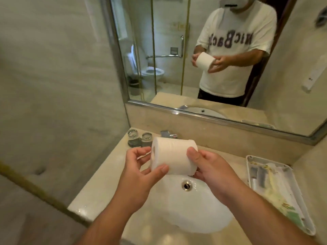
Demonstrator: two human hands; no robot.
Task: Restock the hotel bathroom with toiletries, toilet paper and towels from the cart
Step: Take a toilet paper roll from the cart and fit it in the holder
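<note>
A white toilet paper roll [174, 154] lies sideways in the air over the sink [191, 209], its core hole facing left. My left hand [141, 167] grips its left end, thumb on the front and fingers curled near the core. My right hand [210, 167] grips the right end, thumb on top and fingers under it. Both hands are in front of me above the basin.
Two upturned glasses [139, 137] stand at the counter's back left beside the faucet [168, 134]. A white tray [299, 206] with toiletries lies on the right of the beige counter [99, 190]. A mirror [177, 59] on the wall reflects the toilet and shower glass.
</note>
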